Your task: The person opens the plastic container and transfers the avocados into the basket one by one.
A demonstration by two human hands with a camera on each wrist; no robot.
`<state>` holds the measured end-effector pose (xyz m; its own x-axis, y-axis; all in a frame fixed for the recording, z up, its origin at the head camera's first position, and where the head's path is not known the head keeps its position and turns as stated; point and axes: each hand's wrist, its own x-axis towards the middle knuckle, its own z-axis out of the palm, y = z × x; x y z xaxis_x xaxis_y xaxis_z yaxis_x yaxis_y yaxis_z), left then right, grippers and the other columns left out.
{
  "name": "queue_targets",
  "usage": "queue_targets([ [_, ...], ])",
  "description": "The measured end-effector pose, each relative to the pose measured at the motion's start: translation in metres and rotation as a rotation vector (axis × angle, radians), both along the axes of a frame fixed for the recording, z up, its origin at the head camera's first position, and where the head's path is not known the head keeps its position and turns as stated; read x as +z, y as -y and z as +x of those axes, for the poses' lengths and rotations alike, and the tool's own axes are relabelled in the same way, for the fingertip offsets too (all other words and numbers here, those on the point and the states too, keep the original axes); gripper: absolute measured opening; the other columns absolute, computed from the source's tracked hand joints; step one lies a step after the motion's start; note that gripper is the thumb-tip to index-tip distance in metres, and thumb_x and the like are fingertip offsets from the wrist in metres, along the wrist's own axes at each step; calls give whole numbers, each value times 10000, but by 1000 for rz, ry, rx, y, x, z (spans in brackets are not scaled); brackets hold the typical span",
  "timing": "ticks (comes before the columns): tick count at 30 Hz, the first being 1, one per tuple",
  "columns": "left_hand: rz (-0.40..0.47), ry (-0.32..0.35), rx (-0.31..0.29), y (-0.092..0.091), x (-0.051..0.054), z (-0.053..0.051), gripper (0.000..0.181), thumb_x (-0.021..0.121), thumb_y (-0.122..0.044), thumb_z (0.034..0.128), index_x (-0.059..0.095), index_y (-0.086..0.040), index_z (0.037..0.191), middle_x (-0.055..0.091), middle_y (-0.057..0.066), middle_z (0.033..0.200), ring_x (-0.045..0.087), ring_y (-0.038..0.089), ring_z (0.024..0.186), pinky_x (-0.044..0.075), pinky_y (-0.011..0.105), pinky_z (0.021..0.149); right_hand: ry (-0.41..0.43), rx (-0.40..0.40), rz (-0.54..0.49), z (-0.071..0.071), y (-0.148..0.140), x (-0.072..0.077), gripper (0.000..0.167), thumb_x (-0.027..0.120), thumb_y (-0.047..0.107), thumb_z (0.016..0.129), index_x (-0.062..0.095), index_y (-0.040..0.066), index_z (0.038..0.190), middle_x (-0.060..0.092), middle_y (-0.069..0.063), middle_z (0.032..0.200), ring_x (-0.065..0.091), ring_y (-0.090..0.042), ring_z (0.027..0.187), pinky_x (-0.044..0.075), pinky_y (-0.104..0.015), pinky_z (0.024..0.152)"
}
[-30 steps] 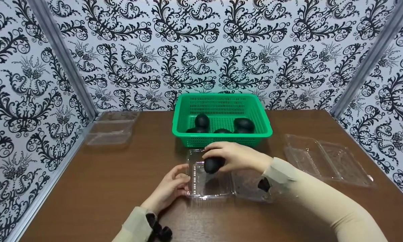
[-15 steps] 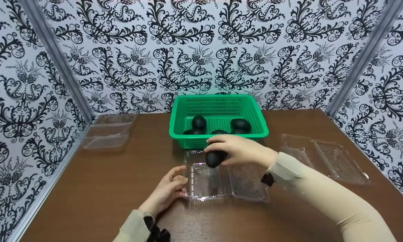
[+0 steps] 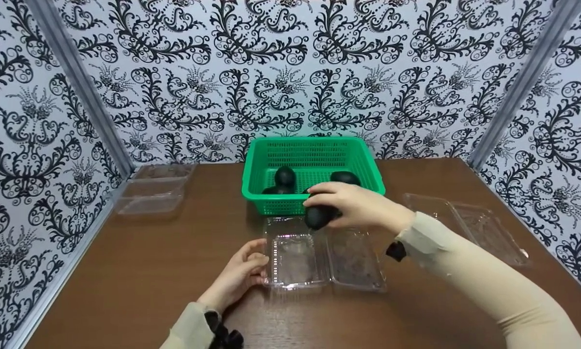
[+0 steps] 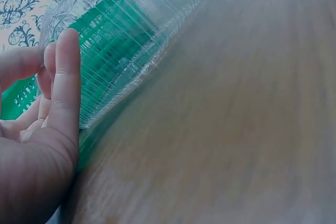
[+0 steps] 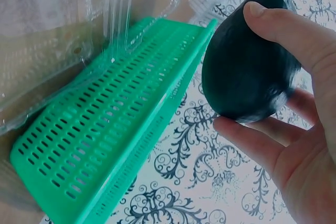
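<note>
My right hand [image 3: 360,206] grips a black avocado [image 3: 318,216], thumb on one side and fingers on the other. It holds the avocado in front of the green basket [image 3: 314,197], above the far edge of an open clear plastic clamshell container [image 3: 297,261]. In the right wrist view the smooth, dark avocado [image 5: 249,59] shows whole between the fingertips. My left hand [image 3: 239,276] pinches the left rim of that clamshell; in the left wrist view the thumb [image 4: 67,77] stands up against its wall. Several more avocados [image 3: 284,177] lie in the basket, some partly hidden by its front wall.
A second open clear clamshell [image 3: 489,230] lies at the right of the brown table [image 3: 174,271]. More clear containers [image 3: 157,189] stand at the back left. Patterned walls [image 3: 290,77] enclose the table's back and sides.
My right hand has carried the avocado up and away from over the clamshell's base, slightly rightward, toward the basket. My left hand has stayed at the clamshell's rim.
</note>
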<state>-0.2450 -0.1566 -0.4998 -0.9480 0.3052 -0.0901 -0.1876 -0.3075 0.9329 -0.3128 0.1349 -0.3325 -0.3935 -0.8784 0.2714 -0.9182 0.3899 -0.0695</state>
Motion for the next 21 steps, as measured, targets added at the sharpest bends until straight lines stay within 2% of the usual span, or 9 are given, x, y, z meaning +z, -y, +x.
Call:
queue_targets([
  [9,3,2,8,-1,-2,1,594,594,-23,907,299,-3,1421,528,24,893,510,108,630,461,203,533,45,-32,-15,-13,-5,4,570,795,163,773,598,177,1308,497,-71,1387,466,-279,1267,417,-426,1031],
  [21,-12,-2,3,-2,1,1,578,583,-16,917,306,-1,1424,524,36,893,510,115,636,468,211,536,127,-109,-101,-37,-5,-13,574,789,162,792,588,190,1329,483,-58,1407,480,-273,1259,444,-412,1007],
])
